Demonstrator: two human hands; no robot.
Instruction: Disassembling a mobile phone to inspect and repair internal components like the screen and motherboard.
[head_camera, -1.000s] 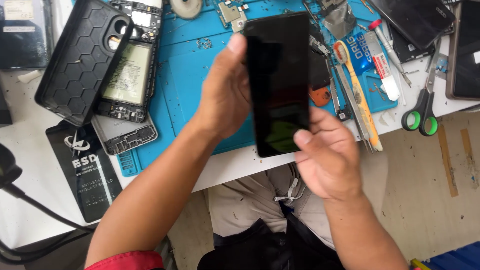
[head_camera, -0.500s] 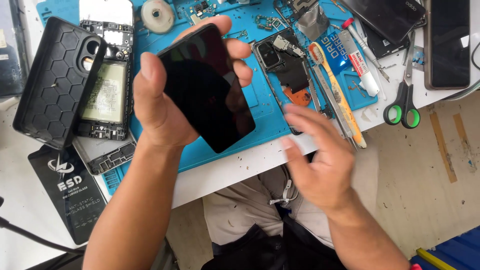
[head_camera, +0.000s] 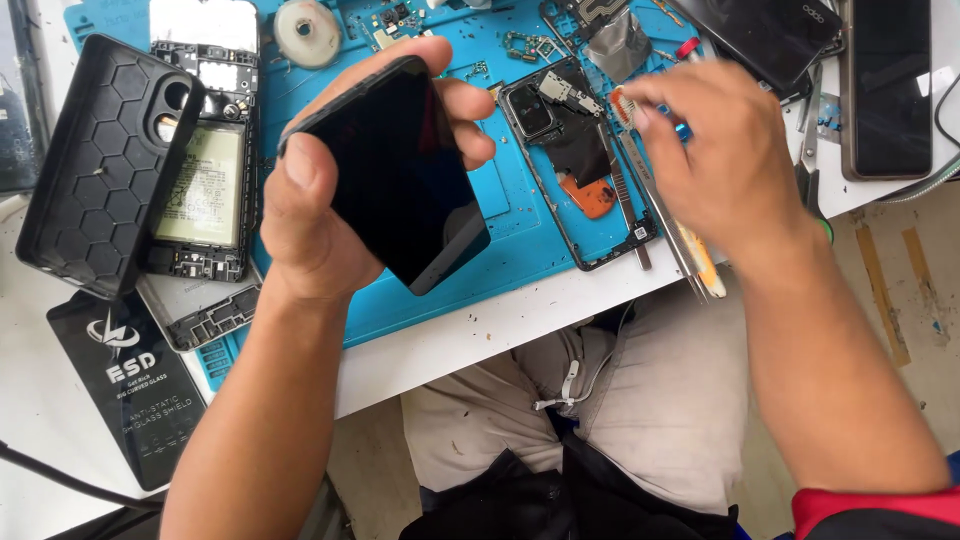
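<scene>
Black smartphone (head_camera: 405, 180) is in the left hand (head_camera: 320, 215), held above the blue repair mat (head_camera: 500, 235) with its dark screen turned up and tilted. The grip of this hand is pressed around the phone: the thumb lies on the near left edge and the fingers (head_camera: 465, 110) curl over the far edge.

The right hand (head_camera: 725, 160) is over the right part of the mat, well apart from the phone. Its fingertips are drawn together around a small tool with a blue and red part (head_camera: 685, 50), but this spot is blurred and I cannot tell if they really pinch it.

The mat lies on a white table (head_camera: 500, 335), whose front edge shows small dark crumbs. On the mat, between the two hands, lies an opened phone frame (head_camera: 575, 160) with a camera module and an orange part inside. Long metal tweezers (head_camera: 665, 225) lie just beside it, under the right hand. At the far left of the mat rests another opened phone with its battery (head_camera: 200, 180) showing, and a black case with hexagon pattern (head_camera: 105, 165) leans over its left side. A round grey roll of tape (head_camera: 307, 30) is near the top edge. A black flat package (head_camera: 130, 390) lies on the table at the near left. Two more dark phones (head_camera: 885, 85) lie at the far right.

Below the table edge are the person's lap in light trousers (head_camera: 620, 400) and a bare concrete floor (head_camera: 900, 300).
</scene>
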